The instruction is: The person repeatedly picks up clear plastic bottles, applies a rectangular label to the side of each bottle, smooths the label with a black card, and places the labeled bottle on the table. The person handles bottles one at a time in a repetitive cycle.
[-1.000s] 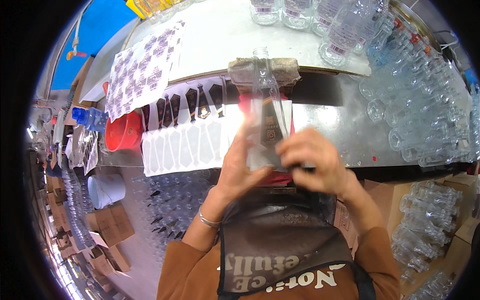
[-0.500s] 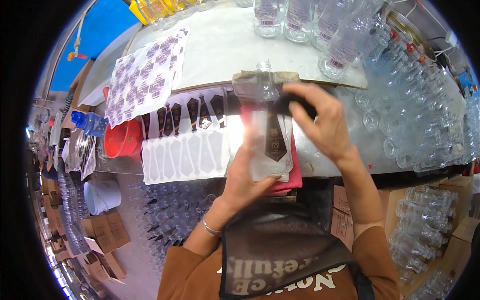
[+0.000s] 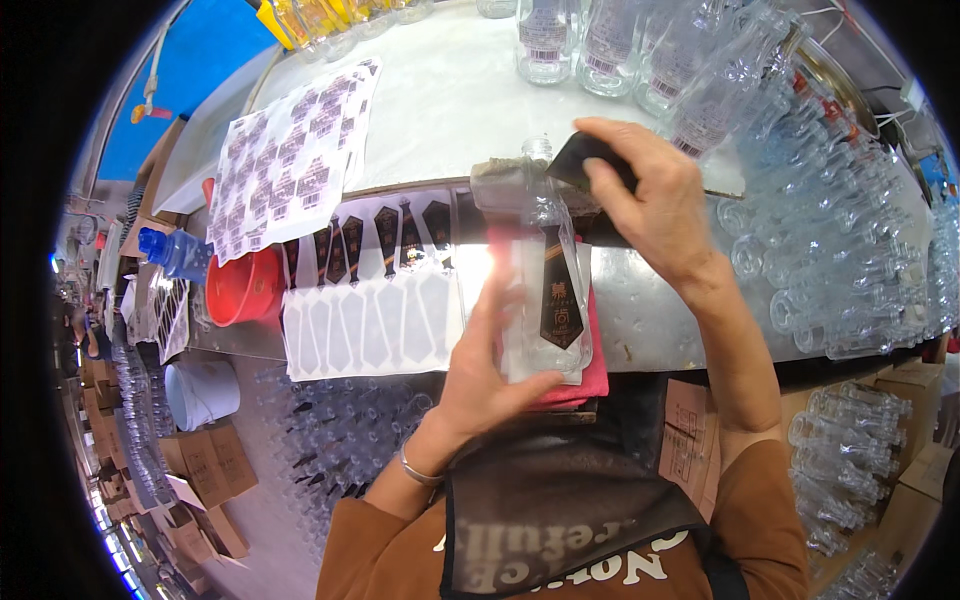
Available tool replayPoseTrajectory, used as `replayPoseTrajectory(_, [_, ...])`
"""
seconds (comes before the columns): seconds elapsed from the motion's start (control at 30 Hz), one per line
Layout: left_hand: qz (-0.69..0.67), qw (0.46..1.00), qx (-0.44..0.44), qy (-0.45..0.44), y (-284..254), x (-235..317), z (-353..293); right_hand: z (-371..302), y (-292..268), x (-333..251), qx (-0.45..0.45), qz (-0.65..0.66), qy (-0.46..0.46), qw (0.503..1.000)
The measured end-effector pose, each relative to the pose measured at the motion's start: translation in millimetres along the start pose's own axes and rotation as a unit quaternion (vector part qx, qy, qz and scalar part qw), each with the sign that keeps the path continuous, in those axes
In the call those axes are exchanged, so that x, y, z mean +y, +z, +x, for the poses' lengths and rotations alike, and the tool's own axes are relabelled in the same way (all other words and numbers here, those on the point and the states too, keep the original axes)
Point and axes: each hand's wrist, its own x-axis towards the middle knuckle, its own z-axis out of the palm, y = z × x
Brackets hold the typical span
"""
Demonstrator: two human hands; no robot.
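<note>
A clear glass bottle (image 3: 544, 208) lies on its back in front of me, its neck pointing away and resting on a grey cloth-covered support (image 3: 494, 186). On its upper side sits a dark tie-shaped label (image 3: 561, 305). My left hand (image 3: 488, 372) steadies the bottle, fingers along its left side and thumb at the base. In my right hand (image 3: 655, 205) is a flat black scraper-like piece (image 3: 578, 160), pinched between thumb and fingers. It is raised beside the bottle's neck, apart from the label. A red cloth (image 3: 598, 345) lies under the bottle.
Left of the bottle lies a sheet of tie-shaped labels (image 3: 372, 330), partly peeled. Beyond it are printed label sheets (image 3: 285, 160) and a red bucket (image 3: 243, 287). Labelled bottles (image 3: 547, 45) stand at the back; many clear bottles (image 3: 830, 230) crowd the right.
My right hand has lifted the black piece up and away from the top of the label. My left hand stays at the bottle.
</note>
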Motion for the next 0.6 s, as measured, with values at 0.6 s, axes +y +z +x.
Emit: replayPoseTrajectory(0.6, [0.037, 0.97, 0.06, -0.234, -2, -14, 112, -73, -1, 9, 0.077, 0.356, 0.266, 0.893])
